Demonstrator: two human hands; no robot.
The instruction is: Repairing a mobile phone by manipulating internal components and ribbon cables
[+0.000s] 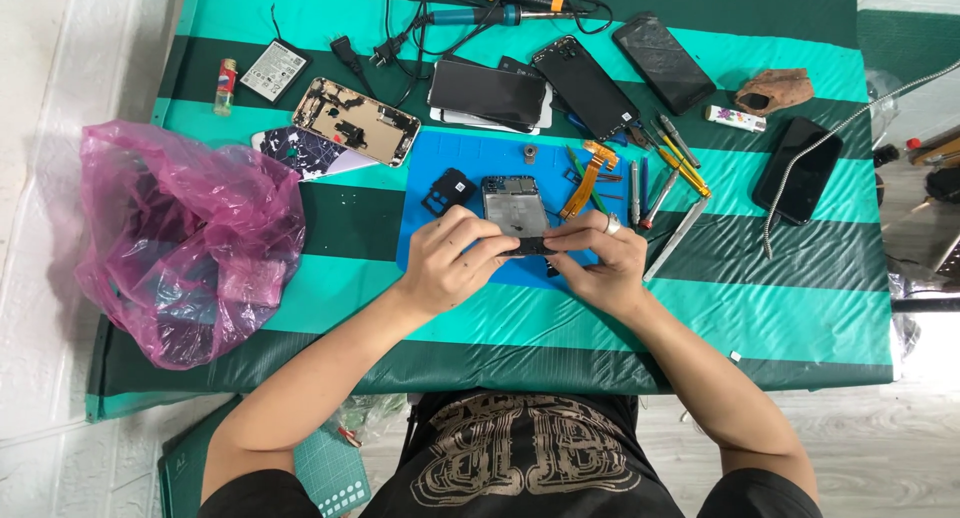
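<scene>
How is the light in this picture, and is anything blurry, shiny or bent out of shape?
Head view: bright, even light with soft, faint shadows; sharp across the blue mat and both hands, left and right; pale glare on the dark phone screens and the pink bag; the white floor at left is nearly washed out; the table edge bows slightly, a wide-lens effect.

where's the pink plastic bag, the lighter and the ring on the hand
pink plastic bag [185, 243], head view, on the middle of its crumpled body
lighter [226, 86], head view, on the middle of its upright body
ring [613, 224], head view, on the band on a finger of the right hand [600, 263]
</scene>
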